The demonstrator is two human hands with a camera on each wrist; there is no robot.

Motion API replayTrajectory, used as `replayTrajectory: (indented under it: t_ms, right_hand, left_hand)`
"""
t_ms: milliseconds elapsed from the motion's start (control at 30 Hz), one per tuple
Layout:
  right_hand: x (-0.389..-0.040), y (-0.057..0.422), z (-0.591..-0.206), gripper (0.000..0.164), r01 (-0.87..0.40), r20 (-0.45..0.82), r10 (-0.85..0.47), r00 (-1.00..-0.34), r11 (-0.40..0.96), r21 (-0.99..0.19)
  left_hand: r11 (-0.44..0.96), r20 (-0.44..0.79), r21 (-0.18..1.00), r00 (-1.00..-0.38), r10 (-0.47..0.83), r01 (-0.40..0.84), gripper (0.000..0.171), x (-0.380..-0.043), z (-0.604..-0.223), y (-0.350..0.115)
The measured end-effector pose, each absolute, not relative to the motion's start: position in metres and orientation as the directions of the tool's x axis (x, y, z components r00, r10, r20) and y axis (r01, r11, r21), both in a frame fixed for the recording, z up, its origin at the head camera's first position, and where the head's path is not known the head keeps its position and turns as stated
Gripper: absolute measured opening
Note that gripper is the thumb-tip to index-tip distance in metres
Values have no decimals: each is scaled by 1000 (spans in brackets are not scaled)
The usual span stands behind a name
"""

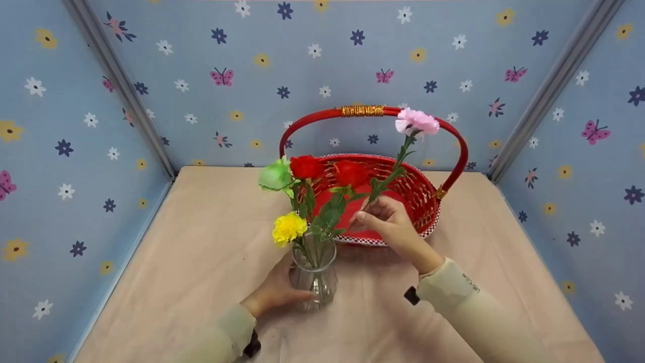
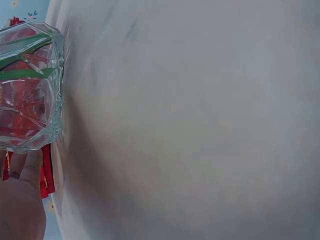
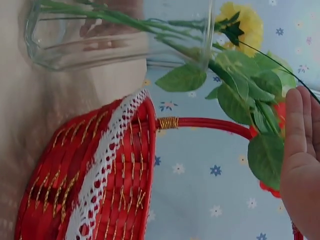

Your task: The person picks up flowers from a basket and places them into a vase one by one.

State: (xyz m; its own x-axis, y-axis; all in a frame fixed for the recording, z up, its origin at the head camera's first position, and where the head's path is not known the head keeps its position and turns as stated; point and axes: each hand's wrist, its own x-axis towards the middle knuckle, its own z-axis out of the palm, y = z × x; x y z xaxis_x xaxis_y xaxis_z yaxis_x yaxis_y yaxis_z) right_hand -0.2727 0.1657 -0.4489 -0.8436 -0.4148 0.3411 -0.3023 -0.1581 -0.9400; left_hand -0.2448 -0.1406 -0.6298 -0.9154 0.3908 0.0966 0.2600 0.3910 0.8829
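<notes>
My left hand (image 1: 277, 287) grips a clear glass vase (image 1: 322, 290) around its side, thumb across the front. In the left wrist view the faceted base of the vase (image 2: 52, 100) shows green stems inside. The vase holds a yellow carnation (image 1: 289, 228), a light green rose (image 1: 275, 175) and two red roses (image 1: 351, 173). My right hand (image 1: 393, 227) pinches the stem of a pink carnation (image 1: 417, 122), raised upright and tilted right. In the right wrist view its thin stem (image 3: 280, 65) runs from the fingers down past the yellow carnation toward the vase mouth.
A red woven basket (image 1: 426, 222) with white lace trim stands behind the vase and right hand. Its tall arched handle (image 1: 461, 151) has gold wrapping. A pale pink cloth (image 1: 201, 242) covers the table, with blue flower-patterned panels (image 1: 322, 55) on three sides.
</notes>
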Motion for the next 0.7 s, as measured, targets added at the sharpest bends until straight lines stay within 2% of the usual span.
replayTrajectory:
  t_ms: [167,433,700]
  right_hand:
    - [-270,155,-454,11,-314,338,-422,-841,-129,-941]
    - [-269,138,-462,21,-398,383,-487,-785,-76,-914]
    - [-268,128,-453,15,-464,438,-480,-760,-71,-883]
  left_hand:
    - [387,108,881,-913,394,271,127,-246,-630,-141]
    - [387,92,887,-917,389,253,129,-246,-629,-141]
    - [393,116,877,-916,384,276,127,-245,-631,-142]
